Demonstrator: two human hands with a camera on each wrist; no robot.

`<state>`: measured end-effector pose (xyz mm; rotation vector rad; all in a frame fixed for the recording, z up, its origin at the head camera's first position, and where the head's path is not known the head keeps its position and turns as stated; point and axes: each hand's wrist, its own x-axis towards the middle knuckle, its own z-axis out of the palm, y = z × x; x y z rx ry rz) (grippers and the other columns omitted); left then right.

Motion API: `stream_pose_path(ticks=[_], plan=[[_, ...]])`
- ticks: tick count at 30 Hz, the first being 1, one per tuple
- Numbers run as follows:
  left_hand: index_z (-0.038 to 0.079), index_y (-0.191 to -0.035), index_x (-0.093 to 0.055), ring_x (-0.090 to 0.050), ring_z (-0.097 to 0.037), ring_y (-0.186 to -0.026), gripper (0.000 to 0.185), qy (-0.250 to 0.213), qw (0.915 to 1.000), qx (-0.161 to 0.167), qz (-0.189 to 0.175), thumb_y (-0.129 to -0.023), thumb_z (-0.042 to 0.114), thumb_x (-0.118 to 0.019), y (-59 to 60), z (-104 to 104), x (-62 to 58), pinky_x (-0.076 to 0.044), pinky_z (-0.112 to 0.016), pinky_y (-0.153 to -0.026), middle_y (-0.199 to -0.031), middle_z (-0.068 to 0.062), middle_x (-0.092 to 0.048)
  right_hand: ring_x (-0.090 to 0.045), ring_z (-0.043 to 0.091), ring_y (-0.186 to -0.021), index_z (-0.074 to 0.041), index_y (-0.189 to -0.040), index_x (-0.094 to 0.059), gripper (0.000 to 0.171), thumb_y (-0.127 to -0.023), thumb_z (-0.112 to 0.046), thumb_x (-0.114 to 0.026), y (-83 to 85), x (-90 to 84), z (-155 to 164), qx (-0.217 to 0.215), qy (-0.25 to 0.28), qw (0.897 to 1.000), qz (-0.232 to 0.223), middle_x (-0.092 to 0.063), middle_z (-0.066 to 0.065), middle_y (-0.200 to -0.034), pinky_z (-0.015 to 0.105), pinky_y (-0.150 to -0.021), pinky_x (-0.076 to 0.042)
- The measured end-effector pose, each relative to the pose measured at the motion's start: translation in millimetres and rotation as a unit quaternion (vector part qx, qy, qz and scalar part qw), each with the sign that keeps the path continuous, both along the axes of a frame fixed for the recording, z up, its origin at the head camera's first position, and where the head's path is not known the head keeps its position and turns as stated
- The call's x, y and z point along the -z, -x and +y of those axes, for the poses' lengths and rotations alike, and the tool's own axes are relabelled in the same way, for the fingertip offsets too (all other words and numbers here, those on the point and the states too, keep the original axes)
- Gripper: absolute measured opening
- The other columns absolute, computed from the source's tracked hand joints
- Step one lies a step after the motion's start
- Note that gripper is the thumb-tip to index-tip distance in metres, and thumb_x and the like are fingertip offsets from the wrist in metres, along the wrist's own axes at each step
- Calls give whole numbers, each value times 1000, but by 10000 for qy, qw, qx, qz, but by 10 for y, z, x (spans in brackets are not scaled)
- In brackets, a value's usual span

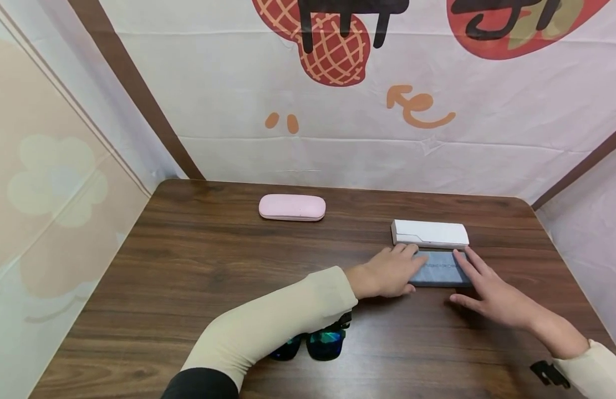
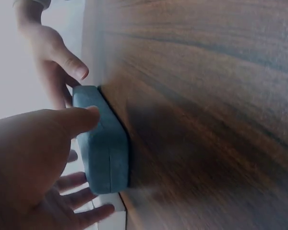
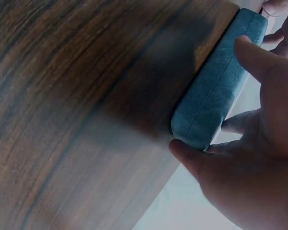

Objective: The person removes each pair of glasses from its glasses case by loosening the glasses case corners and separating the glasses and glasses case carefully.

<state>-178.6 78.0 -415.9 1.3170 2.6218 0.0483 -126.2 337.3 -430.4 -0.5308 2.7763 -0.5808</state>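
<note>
A blue-grey glasses case (image 1: 439,270) with faint lettering on its lid lies on the table, its seam showing along the side in both wrist views. My left hand (image 1: 390,272) is at the case's left end, with loosely extended fingers; in the left wrist view its thumb touches the case (image 2: 105,153). At the right end, my right hand (image 1: 502,296) has spread fingers, with fingertips at the lid's edge. In the right wrist view its digits reach around the case (image 3: 216,86) without visibly curling onto it. Directly behind lies a white case (image 1: 429,234), close to the left fingertips.
A pink glasses case (image 1: 291,207) lies near the back edge of the brown wooden table (image 1: 213,249). Dark sunglasses with blue-green lenses (image 1: 326,344) are partly hidden beneath the left forearm. A printed white cloth (image 1: 228,100) hangs behind the table.
</note>
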Motion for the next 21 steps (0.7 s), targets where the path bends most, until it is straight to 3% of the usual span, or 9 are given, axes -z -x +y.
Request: stream_pose_path(ticks=[5, 10, 21], plan=[[19, -155, -39, -36, -19, -141, 64, -179, 9996, 45, -196, -99, 36, -66, 63, 15, 48, -44, -27, -103, -154, -5, -36, -39, 59, -132, 4, -158, -24, 90, -90, -20, -79, 12, 27, 10, -139, -79, 9986, 497, -17, 38, -157, 66, -93, -46], [23, -155, -40, -36, -18, -143, 66, -306, 9988, -71, -375, -97, 35, -70, 97, 14, 80, -45, -26, -103, -156, -7, -37, -49, 56, -124, 7, -150, -37, 83, -83, -7, -83, 23, 52, 22, -275, -118, 9937, 1077, -29, 39, -150, 62, -87, -50], [24, -153, -42, -50, -13, -124, 68, -296, 9989, -66, -349, -94, 36, -73, 115, 18, 76, -48, -25, -95, -139, -2, -50, -58, 53, -114, 4, -140, -49, 77, -73, 4, -87, 71, 90, 10, -223, -217, 9842, 1742, -46, 35, -137, 62, -83, -52]])
